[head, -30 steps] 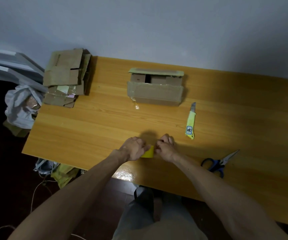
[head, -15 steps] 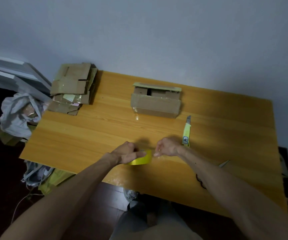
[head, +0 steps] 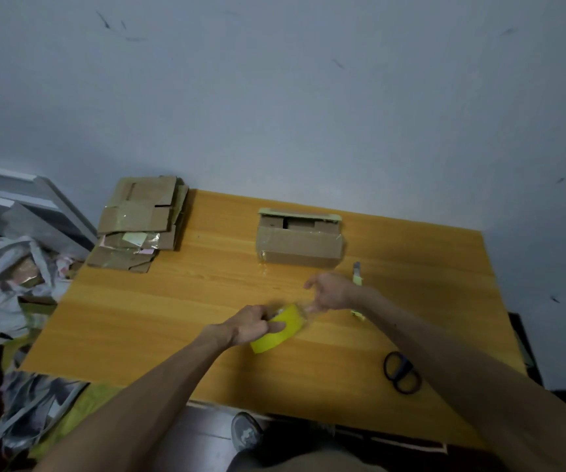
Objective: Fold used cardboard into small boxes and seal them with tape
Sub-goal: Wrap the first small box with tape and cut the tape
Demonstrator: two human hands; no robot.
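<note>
My left hand (head: pixel 251 323) grips a yellow roll of tape (head: pixel 280 330) just above the middle of the wooden table (head: pixel 172 301). My right hand (head: pixel 331 294) pinches the clear free end of the tape (head: pixel 305 310) and holds it a short way up and to the right of the roll. A folded cardboard box (head: pixel 300 241) with its top flap open stands at the back of the table. A stack of flattened used cardboard (head: pixel 140 223) lies at the back left corner.
A yellow utility knife (head: pixel 357 275) lies behind my right wrist, partly hidden. Black-handled scissors (head: pixel 402 373) lie near the front right edge. Bags and clutter (head: pixel 6 277) sit on the floor to the left. A grey wall rises behind the table.
My hands have lifted the roll off the table and drawn apart. The right hand moved up and right, pulling a short strip of tape. The camera tilted upward.
</note>
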